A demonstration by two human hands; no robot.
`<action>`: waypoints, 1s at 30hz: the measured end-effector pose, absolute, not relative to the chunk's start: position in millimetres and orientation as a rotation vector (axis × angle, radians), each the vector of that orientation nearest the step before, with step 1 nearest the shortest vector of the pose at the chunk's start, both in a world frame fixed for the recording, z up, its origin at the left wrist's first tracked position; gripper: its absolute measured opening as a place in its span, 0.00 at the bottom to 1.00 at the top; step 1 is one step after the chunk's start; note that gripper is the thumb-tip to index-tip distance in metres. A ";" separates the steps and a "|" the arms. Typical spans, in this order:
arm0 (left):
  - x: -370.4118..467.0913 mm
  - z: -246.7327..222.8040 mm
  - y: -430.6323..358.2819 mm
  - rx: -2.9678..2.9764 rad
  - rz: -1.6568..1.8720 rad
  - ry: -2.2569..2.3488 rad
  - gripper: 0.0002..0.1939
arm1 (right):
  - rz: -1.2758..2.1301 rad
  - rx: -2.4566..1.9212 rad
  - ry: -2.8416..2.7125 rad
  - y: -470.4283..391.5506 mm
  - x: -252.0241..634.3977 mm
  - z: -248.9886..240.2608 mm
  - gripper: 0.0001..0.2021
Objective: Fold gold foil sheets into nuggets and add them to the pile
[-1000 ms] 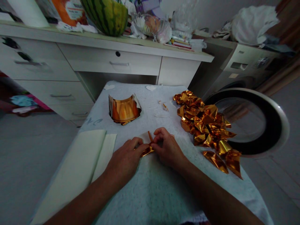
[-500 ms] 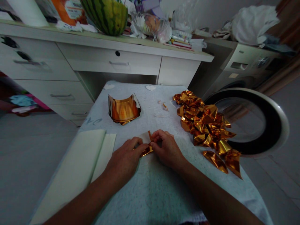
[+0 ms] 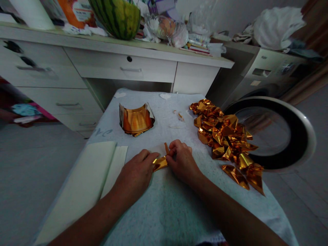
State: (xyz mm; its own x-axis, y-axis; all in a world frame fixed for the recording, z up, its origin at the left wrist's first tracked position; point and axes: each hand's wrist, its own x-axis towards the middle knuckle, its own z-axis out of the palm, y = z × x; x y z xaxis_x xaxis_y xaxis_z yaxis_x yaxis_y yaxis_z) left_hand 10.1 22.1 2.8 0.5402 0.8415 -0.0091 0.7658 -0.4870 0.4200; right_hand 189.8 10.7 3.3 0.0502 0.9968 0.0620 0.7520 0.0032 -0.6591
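Between my hands, low over the cloth-covered table (image 3: 179, 205), is a small piece of shiny gold foil paper (image 3: 160, 163). My left hand (image 3: 138, 171) grips its left end, thumb on top. My right hand (image 3: 181, 159) pinches the right end with thumb and forefinger. A narrow orange-gold strip (image 3: 166, 148) sticks up beside the right fingertips. A pale sheet shows partly behind the foil. Farther back lies a curved stack of gold foil sheets (image 3: 137, 119). To the right is a pile of folded gold foil pieces (image 3: 225, 133).
Pale paper sheets (image 3: 79, 184) lie along the table's left side. Small scraps (image 3: 180, 117) sit near the back. Behind stands a white drawer desk (image 3: 112, 63) with a cut watermelon (image 3: 118, 20). A washing machine door (image 3: 271, 131) hangs open at the right.
My left thumb and fingers have drawn back slightly to the left, so more of the gold foil shows. The right hand keeps its pinch, and the strip leans a little differently.
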 end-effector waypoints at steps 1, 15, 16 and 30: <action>9.2 3.5 21.9 2.389 0.290 1.348 0.17 | 0.581 -1.801 -1.761 10.6 189.8 2.7 0.11; 9.4 9.4 23.5 2.303 0.187 1.485 0.14 | 0.543 -1.807 -1.768 11.7 190.6 -2.3 0.11; 9.5 9.3 23.9 2.309 0.182 1.484 0.14 | 0.542 -1.808 -1.768 11.9 190.7 -2.2 0.11; 11.2 9.5 23.4 2.348 0.174 1.517 0.11 | 0.466 -1.847 -1.787 11.8 187.6 -3.3 0.12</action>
